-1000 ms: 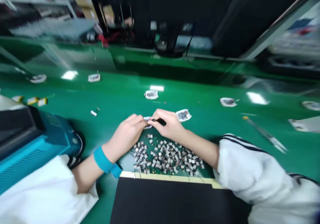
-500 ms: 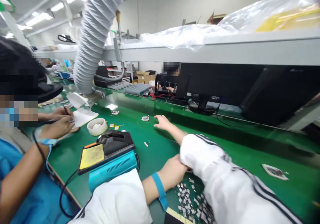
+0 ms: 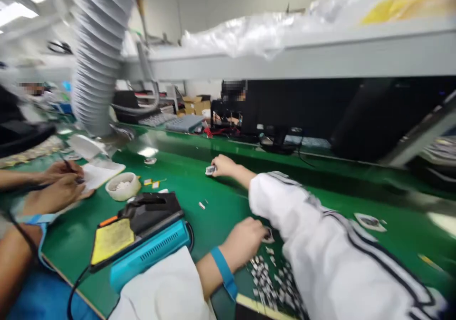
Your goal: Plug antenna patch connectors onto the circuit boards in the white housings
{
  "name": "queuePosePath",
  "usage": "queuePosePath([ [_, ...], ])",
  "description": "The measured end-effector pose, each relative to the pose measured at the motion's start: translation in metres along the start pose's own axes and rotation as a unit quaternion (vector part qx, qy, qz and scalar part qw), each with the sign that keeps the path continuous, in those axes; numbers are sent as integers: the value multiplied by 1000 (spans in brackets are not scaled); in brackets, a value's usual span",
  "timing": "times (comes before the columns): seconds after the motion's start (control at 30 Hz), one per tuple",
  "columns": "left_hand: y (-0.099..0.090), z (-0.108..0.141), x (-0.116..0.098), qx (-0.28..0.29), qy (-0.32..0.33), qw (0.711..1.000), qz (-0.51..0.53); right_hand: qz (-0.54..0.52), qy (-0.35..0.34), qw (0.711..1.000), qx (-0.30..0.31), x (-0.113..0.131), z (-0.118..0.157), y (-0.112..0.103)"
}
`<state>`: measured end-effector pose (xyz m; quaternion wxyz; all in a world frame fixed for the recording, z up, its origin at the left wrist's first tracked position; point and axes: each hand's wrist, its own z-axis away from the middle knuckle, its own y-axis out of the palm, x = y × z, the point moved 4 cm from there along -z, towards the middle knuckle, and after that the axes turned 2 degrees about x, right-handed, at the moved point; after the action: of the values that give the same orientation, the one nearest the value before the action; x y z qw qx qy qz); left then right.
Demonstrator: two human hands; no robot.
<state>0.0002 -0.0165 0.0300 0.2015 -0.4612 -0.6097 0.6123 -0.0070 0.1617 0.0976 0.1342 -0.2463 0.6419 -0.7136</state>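
Observation:
On the green bench (image 3: 228,206), my right hand (image 3: 223,166) reaches far forward, its fingers closed on a small white-rimmed part (image 3: 210,170). Nearer to me, my left hand (image 3: 249,237), with a blue band (image 3: 223,266) at the wrist, has its fingers closed on another white-rimmed part (image 3: 269,235). Many small silvery pieces (image 3: 263,279) lie in a heap just below that hand. A similar white part (image 3: 370,222) rests on the bench to the right, beyond my right sleeve.
A teal unit (image 3: 149,253) with a yellow sponge (image 3: 113,240) stands left of my left hand. Behind it sits a white bowl (image 3: 123,187). At far left, a co-worker's hands (image 3: 64,187) are over white paper. Black monitors (image 3: 302,111) and a ribbed duct (image 3: 101,53) stand behind.
My right hand has closed on the small part it was reaching towards. The part by my left hand now shows more. The view has shifted slightly to the right.

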Motion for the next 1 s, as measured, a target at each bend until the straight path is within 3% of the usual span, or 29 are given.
queuePosePath([
  [0.07,-1,1,2,-12,-3,999,32,-18,14,1000,-6,-36,56,-7],
  [0.17,-1,-1,5,-39,-12,996,80,-25,79,996,-24,-92,171,-12],
  [0.3,0,-3,8,-72,-21,990,120,-45,195,979,-31,-138,320,10],
  [0.37,0,-3,10,-83,-24,988,130,-60,233,971,-17,-148,365,27],
  [0.43,0,-3,12,-88,-32,985,142,-65,236,970,7,-151,384,36],
  [0.5,-1,-3,13,-88,-45,982,163,-61,213,975,-1,-148,375,32],
  [0.57,-2,-3,12,-85,-50,978,183,-52,179,981,-47,-142,339,19],
  [0.67,-4,-2,12,-77,-41,979,185,-46,110,989,-82,-120,251,11],
  [0.77,-5,-1,12,-74,-31,982,173,-48,63,994,-73,-92,160,27],
  [0.83,-5,0,13,-73,-23,983,169,-45,58,995,-67,-82,120,40],
  [0.9,-5,0,14,-71,-14,983,167,-39,65,994,-73,-81,109,43],
  [1.0,-3,0,14,-67,-3,982,177,-28,83,991,-102,-95,146,28],
])
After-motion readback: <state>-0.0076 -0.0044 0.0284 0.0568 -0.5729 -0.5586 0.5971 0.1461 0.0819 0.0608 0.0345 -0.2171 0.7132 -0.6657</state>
